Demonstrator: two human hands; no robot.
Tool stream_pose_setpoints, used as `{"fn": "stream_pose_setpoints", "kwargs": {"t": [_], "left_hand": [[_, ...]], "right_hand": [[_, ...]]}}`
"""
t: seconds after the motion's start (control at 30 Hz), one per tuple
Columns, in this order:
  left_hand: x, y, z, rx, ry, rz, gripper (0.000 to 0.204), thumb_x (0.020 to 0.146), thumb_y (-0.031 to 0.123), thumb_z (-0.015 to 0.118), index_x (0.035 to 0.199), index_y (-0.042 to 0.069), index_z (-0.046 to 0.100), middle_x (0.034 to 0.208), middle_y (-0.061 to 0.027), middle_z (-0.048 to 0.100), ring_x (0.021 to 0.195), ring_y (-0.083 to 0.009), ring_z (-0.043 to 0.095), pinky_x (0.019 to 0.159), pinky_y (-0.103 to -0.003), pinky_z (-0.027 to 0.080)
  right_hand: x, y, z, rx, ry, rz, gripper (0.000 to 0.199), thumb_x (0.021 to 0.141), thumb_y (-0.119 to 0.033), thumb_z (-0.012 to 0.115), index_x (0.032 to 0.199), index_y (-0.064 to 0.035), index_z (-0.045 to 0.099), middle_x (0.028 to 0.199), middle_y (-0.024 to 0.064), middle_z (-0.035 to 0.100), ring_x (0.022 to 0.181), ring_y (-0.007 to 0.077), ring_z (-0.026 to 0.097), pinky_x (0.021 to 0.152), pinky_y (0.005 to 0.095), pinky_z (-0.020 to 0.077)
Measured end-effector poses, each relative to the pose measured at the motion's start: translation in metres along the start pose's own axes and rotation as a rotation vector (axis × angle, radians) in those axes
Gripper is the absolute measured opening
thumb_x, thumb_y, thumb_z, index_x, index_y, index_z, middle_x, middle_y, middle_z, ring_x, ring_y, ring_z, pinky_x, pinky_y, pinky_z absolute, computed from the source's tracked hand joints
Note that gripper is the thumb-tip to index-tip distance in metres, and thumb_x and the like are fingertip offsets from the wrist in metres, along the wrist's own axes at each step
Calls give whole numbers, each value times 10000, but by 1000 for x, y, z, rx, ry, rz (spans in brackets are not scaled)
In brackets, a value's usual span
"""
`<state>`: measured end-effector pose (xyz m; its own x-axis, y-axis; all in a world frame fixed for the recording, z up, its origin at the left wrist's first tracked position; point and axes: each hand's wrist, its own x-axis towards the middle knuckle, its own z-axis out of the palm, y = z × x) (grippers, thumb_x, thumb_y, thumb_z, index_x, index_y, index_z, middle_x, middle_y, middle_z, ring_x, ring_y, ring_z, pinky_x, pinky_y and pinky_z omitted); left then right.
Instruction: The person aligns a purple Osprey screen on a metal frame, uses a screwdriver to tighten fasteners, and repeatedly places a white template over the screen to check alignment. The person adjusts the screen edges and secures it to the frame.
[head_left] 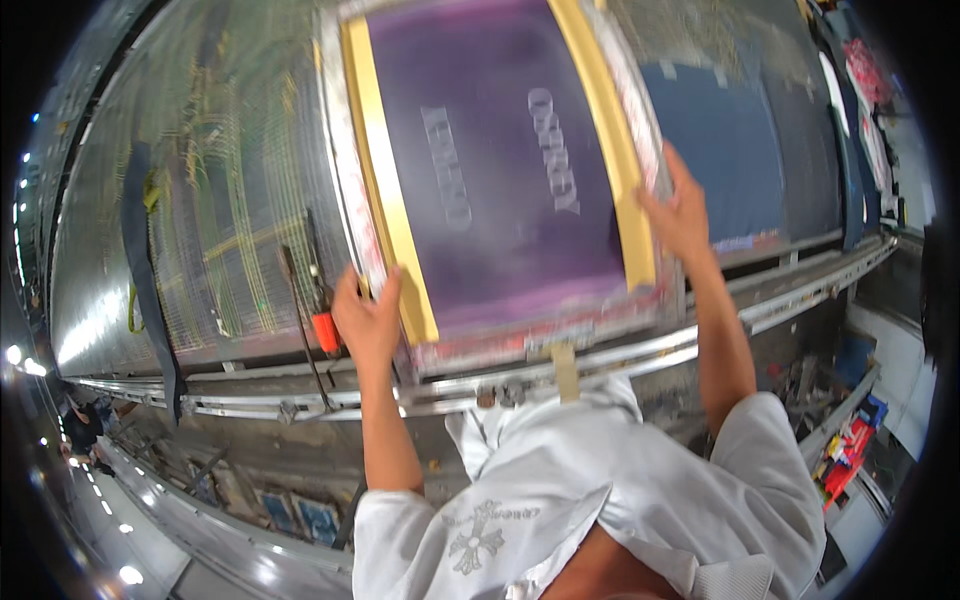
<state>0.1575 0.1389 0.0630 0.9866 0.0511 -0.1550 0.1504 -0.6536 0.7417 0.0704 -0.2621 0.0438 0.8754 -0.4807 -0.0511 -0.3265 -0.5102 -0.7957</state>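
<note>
A screen printing frame (510, 200) lies before me over the long table, its purple mesh carrying pale stencilled lettering. Strips of yellow tape run down both sides of the mesh, and the metal rim is stained red and white. My left hand (368, 318) is closed round the frame's left edge near its front corner, thumb on top. On the opposite edge, higher up, my right hand (677, 205) grips the rim, thumb over the yellow tape. The fingers beneath the rim are partly hidden.
An orange-handled tool (325, 330) and a thin rod lie left of the frame. A dark strip of cloth (145, 270) hangs over the table's edge. Dark blue fabric (715, 150) lies at right. A metal rail (770, 312) runs along the near edge; red and blue items (850, 450) stand lower right.
</note>
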Motion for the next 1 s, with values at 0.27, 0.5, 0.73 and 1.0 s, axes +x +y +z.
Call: {"fn": "stream_pose_setpoints", "kwargs": {"t": [0.27,0.5,0.73,1.0], "left_hand": [[-5,-22,16,172,106,109,426,823,212,819,1098,-63,645,1009,-116,583,906,-244,561,799,-369,451],[-5,-44,1,168,137,10,526,807,101,834,1262,-70,631,1169,-107,518,1024,-224,538,871,-326,451],[-4,-52,-3,285,148,135,634,828,108,824,1397,-18,572,1219,-109,499,1127,-241,516,962,-353,430],[-4,-45,-2,311,107,106,719,839,175,823,1481,62,520,1280,-84,494,1075,-192,494,882,-311,407]], "right_hand": [[-3,5,6,-125,91,-85,742,826,-168,733,1493,0,456,1481,217,493,1354,345,497,1130,395,387],[-27,-2,31,-141,104,-53,782,813,-171,731,1502,33,423,1546,256,418,1460,372,366,1194,456,287],[-27,-9,38,-321,21,-90,797,842,-195,670,1505,110,348,1583,271,353,1530,445,201,1233,523,135],[-31,-20,45,-710,2,-140,758,881,-271,662,1554,-63,383,1617,259,290,1531,467,172,1232,547,128]]}}
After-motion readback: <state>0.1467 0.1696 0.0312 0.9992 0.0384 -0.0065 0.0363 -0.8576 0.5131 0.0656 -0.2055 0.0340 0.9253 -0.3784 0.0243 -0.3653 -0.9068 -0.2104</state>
